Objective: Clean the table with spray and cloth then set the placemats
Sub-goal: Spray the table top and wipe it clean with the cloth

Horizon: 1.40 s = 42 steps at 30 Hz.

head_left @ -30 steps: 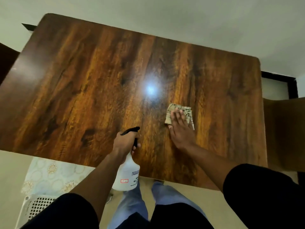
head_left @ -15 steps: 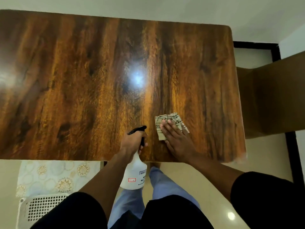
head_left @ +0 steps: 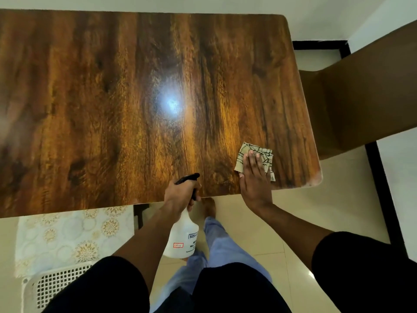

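1. Head view looked down on a glossy wood-grain table (head_left: pixel 112 98) with a bright lamp glare near its middle.
2. Right hand (head_left: pixel 253 181) lay flat with fingers straight and together, pressing a folded cloth (head_left: pixel 264 154) against the tabletop — no curl round it, just palm and fingers on top.
3. Cloth was beige with dark line markings, sitting near the table's near right corner, just inside the near edge. Its far part showed beyond the fingertips; the rest was hidden under the hand.
4. Left hand (head_left: pixel 180 195) was clamped round the neck of a spray bottle (head_left: pixel 182 240), fingers wrapped at the black trigger head (head_left: pixel 188 177).
5. Bottle was white with a label and a small red-bordered tag, hanging below table level off the near edge; only the trigger head overlapped the tabletop in the picture. Nozzle pointed away from the person and to the right.
6. Hands were apart — bottle at centre of the near edge, cloth to its right.
7. Placemat (head_left: pixel 67 236), white with gold floral rounds, lay below the near left edge on something low; what it rested on was unclear.
8. White perforated basket (head_left: pixel 56 283) sat just near the placemat, partly hidden by a dark sleeve.
9. Brown chair (head_left: pixel 361 98) stood beside the table's right end.
10. Person's blue trousers and one foot showed on the pale tiled floor (head_left: pixel 293 222).
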Tool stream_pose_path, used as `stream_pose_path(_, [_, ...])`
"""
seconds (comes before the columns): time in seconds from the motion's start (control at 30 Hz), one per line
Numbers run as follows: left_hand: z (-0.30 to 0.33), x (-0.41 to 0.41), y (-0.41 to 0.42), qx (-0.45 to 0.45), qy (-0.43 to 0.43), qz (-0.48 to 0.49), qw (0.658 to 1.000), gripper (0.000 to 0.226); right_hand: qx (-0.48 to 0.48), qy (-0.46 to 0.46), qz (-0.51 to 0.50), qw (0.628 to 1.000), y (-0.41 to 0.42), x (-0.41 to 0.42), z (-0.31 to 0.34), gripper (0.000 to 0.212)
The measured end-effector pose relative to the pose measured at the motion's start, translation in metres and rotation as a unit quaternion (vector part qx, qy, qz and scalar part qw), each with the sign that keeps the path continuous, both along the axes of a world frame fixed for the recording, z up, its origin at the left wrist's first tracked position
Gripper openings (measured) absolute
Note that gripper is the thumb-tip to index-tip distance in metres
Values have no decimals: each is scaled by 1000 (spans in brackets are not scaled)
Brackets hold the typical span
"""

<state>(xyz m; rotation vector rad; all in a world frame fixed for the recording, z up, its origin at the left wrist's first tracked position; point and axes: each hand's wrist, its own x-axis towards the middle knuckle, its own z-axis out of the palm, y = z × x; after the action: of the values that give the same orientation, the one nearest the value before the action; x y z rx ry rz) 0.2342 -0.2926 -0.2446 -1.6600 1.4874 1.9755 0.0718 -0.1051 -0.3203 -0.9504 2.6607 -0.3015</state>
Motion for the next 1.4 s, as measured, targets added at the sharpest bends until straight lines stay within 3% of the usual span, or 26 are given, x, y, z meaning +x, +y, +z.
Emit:
stream_pose_path(0.33, [-1,61,21,1,1,11,1000,15,-13,2,51,999,-14,80,-5,64])
stream_pose_path(0.6, [9,60,34,4,16,3,1000,11,6,-2,79,997,-2,64,3,69])
stream_pose_path(0.77, [10,33,53,1,43,14,999,11,-16,16,-23,999,39,39,-1,62])
stream_pose_path(0.9, [12,-3,78,16,45,-39,998,12,-17,12,-102,995,80,-2,-5,61])
stream_pose_path(1.17, [10,-99,131,19,47,-101,994,14,-7,36,-76,996,125,-41,-2,62])
stream_pose_path(1.4, [5,-162,167,30,32,-170,984,19,-90,15,-199,976,174,-104,7,47])
